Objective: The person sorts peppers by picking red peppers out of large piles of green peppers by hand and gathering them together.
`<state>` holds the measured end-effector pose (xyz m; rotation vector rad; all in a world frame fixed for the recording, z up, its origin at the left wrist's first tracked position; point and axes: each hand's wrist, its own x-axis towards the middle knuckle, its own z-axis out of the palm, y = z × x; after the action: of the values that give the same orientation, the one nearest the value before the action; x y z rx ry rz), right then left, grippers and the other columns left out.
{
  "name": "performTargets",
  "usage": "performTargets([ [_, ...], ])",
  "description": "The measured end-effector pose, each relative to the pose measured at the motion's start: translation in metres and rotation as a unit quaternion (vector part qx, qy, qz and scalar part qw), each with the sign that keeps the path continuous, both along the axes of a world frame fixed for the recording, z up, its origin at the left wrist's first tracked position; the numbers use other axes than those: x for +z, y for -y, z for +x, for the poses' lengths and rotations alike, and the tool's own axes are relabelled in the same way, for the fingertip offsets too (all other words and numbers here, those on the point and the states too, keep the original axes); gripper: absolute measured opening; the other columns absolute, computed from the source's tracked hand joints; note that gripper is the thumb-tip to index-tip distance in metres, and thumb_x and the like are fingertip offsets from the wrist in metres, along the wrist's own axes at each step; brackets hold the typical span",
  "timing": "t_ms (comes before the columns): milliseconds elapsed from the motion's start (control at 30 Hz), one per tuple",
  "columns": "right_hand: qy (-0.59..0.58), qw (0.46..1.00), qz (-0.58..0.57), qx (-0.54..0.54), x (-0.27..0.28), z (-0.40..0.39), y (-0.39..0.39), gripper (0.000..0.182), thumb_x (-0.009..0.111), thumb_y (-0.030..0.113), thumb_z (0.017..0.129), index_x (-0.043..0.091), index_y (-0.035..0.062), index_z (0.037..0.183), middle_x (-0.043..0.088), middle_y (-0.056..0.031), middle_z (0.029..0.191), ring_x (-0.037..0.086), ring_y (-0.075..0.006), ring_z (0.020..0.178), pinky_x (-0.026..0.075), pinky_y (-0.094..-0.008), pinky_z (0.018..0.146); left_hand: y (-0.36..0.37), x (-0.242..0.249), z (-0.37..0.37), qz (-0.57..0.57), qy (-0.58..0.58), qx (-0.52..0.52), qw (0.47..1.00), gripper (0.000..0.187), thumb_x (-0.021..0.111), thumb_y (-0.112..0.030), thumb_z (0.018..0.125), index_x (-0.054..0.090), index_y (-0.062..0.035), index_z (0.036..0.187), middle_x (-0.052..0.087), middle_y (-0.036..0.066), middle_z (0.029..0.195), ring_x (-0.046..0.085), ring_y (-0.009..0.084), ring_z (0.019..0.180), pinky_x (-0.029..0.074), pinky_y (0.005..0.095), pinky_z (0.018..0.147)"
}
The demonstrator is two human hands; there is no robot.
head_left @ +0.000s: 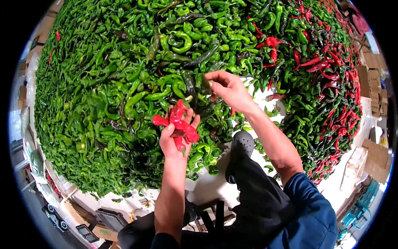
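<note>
My left hand [170, 141] is closed around several red peppers [178, 122], held palm up above the heap. A green stem hangs from the lowest of them. To the right and a little farther forward, my right hand [228, 89] is in a pinch, thumb against fingers. A dark, blurred bit shows at those fingertips; I cannot make out what it is. Beneath both hands spreads a large heap of green peppers [132, 99], with a few dark ones mixed in.
Red peppers [319, 64] lie thickly among green ones along the right side. White floor sheeting [269, 120] shows between the heaps. My foot in a dark clog [242, 143] stands on it. Cardboard boxes [375, 89] line the right edge; a screen-like device [87, 232] is at lower left.
</note>
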<state>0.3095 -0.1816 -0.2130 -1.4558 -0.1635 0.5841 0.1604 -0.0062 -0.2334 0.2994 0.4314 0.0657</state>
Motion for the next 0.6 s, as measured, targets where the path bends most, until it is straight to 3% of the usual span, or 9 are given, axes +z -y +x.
performTargets([
  [67,0.062,0.993,-0.093,-0.044,0.005,-0.019,-0.01,0.031,0.064,0.018,0.095,0.061,-0.0016,0.119,0.067,-0.0042,0.091,0.059,-0.0087,0.076,0.051,-0.0239,0.067,0.0,0.003,-0.001,0.025,0.019,0.016,0.999,0.059,0.067,-0.021,0.076,0.053,-0.013,0.133,0.055,0.01,0.136,0.046,0.0375,0.132,0.026,0.0622,0.115],
  [133,0.171,0.965,-0.183,-0.075,0.019,-0.041,-0.017,0.035,0.069,0.02,0.092,0.061,-0.0025,0.117,0.064,-0.0018,0.082,0.055,-0.0071,0.069,0.046,-0.0241,0.06,0.0,0.008,-0.001,0.03,0.041,0.019,0.999,0.061,0.068,-0.024,0.075,0.053,-0.0134,0.133,0.055,0.009,0.137,0.041,0.0386,0.136,0.021,0.0625,0.116],
  [200,0.195,0.954,-0.2,-0.105,0.03,-0.06,-0.02,0.037,0.073,0.026,0.087,0.064,-0.0001,0.112,0.066,-0.0138,0.088,0.062,-0.0213,0.067,0.051,-0.0326,0.063,0.002,0.008,-0.003,0.027,0.063,0.022,0.997,0.063,0.07,-0.027,0.073,0.054,-0.0141,0.133,0.055,0.008,0.137,0.038,0.0396,0.138,0.016,0.0629,0.118],
  [267,0.253,0.939,-0.199,-0.12,0.029,-0.074,-0.022,0.047,0.079,0.029,0.081,0.061,-0.0006,0.113,0.063,-0.0141,0.088,0.061,-0.0239,0.067,0.05,-0.0343,0.061,0.004,0.008,-0.007,0.016,0.084,0.024,0.996,0.065,0.07,-0.029,0.072,0.054,-0.0149,0.134,0.056,0.008,0.136,0.035,0.0403,0.14,0.012,0.0633,0.119],
  [300,0.286,0.929,-0.194,-0.129,0.026,-0.081,-0.023,0.051,0.081,0.03,0.079,0.059,-0.0009,0.114,0.062,-0.0144,0.089,0.06,-0.0248,0.067,0.05,-0.0348,0.06,0.007,0.012,-0.007,0.003,0.089,0.029,0.996,0.065,0.071,-0.03,0.072,0.054,-0.0118,0.132,0.06,0.009,0.128,0.047,0.0368,0.131,0.025,0.0563,0.117],
  [400,0.346,0.915,-0.164,-0.128,0.021,-0.094,-0.02,0.06,0.087,0.034,0.07,0.057,-0.0007,0.109,0.058,-0.0146,0.086,0.058,-0.0287,0.067,0.048,-0.0379,0.058,0.004,-0.004,-0.013,-0.016,0.108,0.019,0.994,0.064,0.071,-0.031,0.072,0.055,-0.0059,0.129,0.063,0.011,0.119,0.057,0.0304,0.115,0.041,0.0454,0.107],
  [433,0.379,0.903,-0.166,-0.12,0.019,-0.095,-0.017,0.059,0.087,0.035,0.07,0.057,-0.0003,0.107,0.057,-0.0145,0.086,0.058,-0.0293,0.069,0.048,-0.038,0.058,0.008,-0.004,-0.014,-0.005,0.086,0.025,0.996,0.065,0.07,-0.032,0.073,0.054,-0.0008,0.127,0.063,0.011,0.116,0.06,0.0263,0.102,0.048,0.0387,0.097],
  [533,0.442,0.877,-0.157,-0.104,0.016,-0.098,-0.01,0.053,0.086,0.033,0.071,0.057,0.0008,0.102,0.058,-0.015,0.087,0.059,-0.0318,0.074,0.05,-0.0388,0.061,0.016,0.003,-0.006,0.037,-0.003,0.017,0.999,0.056,0.07,-0.031,0.076,0.056,0.0003,0.12,0.064,0.011,0.11,0.06,0.0288,0.107,0.047,0.041,0.099],
  [600,0.411,0.891,-0.164,-0.1,0.019,-0.104,-0.008,0.051,0.084,0.031,0.074,0.058,-0.0003,0.104,0.058,-0.0157,0.089,0.06,-0.0326,0.075,0.05,-0.0394,0.062,0.027,0.008,0.001,0.055,0.032,-0.026,0.998,0.055,0.066,-0.029,0.077,0.056,-0.0002,0.123,0.063,0.013,0.118,0.059,0.0306,0.113,0.045,0.0424,0.103],
])
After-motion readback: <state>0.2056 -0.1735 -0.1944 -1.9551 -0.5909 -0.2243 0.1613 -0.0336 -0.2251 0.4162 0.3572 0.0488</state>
